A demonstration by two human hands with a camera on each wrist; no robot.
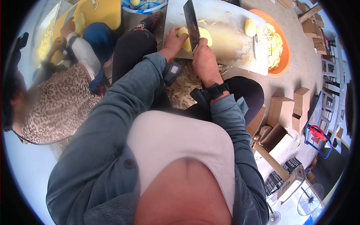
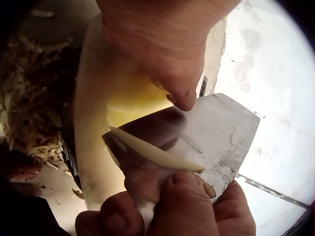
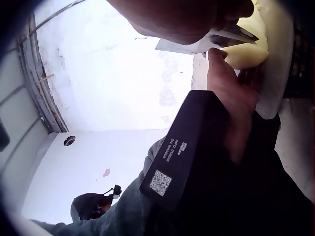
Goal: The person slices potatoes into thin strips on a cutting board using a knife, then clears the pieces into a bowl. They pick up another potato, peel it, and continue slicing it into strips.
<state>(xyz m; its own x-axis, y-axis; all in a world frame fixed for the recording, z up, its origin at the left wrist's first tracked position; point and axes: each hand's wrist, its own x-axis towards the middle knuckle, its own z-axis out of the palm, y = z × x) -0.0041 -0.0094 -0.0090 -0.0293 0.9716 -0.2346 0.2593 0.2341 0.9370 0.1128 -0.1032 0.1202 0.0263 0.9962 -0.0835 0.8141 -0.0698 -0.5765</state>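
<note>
My left hand [image 1: 174, 42] grips a peeled yellow potato [image 1: 184, 39] near the front edge of the cutting board [image 1: 228, 48]. My right hand [image 1: 205, 62] holds a broad-bladed cleaver [image 1: 192, 20], its blade standing between the held part and potato flesh on the right [image 1: 206, 36]. In the left wrist view, a pale potato slice [image 2: 155, 151] lies against the flat of the blade, just above my right thumb. The left thumb is right at the blade's upper edge there. From the right wrist view, the blade overlaps the potato beside my left hand [image 3: 229, 83].
Another peeled potato [image 1: 250, 27] and a peeler [image 1: 256, 48] lie on the board's right. Beyond stands an orange basin [image 1: 287, 56] of potato strips. Peelings [image 1: 182, 92] cover the floor below. At left a person [image 1: 63, 101] works at a yellow board [image 1: 105, 13]. Cardboard boxes [image 1: 279, 110] stand right.
</note>
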